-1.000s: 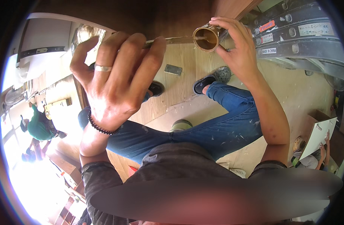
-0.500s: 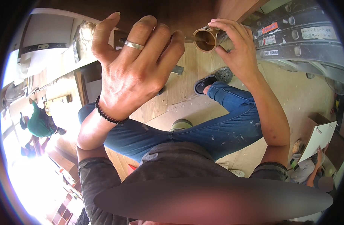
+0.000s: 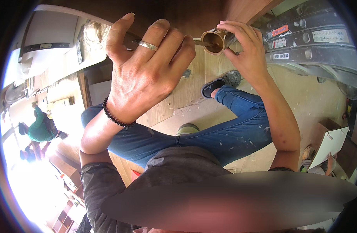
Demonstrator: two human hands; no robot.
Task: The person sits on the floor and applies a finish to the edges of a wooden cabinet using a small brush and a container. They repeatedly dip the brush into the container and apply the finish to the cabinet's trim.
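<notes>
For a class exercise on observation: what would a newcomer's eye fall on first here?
The left hand, with its silver ring, looms large, upper left of centre. To its right, the right hand holds a round-mouthed container, a thin tool reaching in. Far left, a person in green stands out.

Could be taken for an indoor work site, fit-out or workshop, hard to tell which. A grey ladder [image 3: 324, 48] is parked at the right, a brown cabinet box [image 3: 351, 149] is left standing below it, a white panel [image 3: 329, 145] is held by another person [image 3: 329, 166], and the jeans [image 3: 240, 134] are flecked with pale spots.
</notes>
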